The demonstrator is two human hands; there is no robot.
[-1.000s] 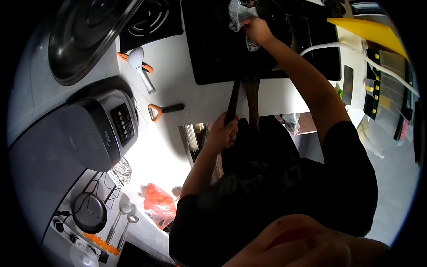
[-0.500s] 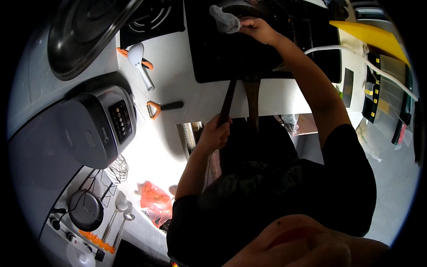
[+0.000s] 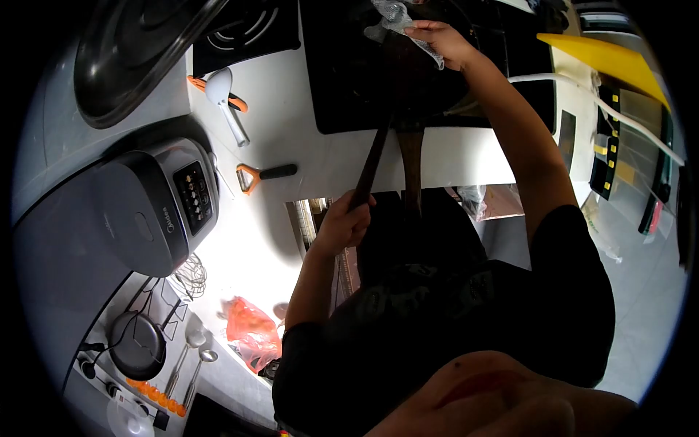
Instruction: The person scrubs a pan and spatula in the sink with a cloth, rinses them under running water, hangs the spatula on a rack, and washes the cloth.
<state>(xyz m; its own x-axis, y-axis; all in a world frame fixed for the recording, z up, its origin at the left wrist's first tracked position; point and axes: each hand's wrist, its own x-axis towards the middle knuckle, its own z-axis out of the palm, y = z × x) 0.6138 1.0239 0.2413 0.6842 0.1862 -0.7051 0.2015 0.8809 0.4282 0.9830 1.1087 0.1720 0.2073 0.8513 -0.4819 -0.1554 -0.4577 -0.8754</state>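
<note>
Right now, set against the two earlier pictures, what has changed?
The right hand, holding the grey cloth, went slightly left, then right past its first position. The left hand and the near end of the dark handle it grips shifted slightly left. Both grips held. The peeler and rice cooker stayed put.

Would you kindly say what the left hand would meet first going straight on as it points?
Beyond the dark handle it grips, the left hand would probably reach the white countertop first, though depth is unclear; it might pass above.
</note>
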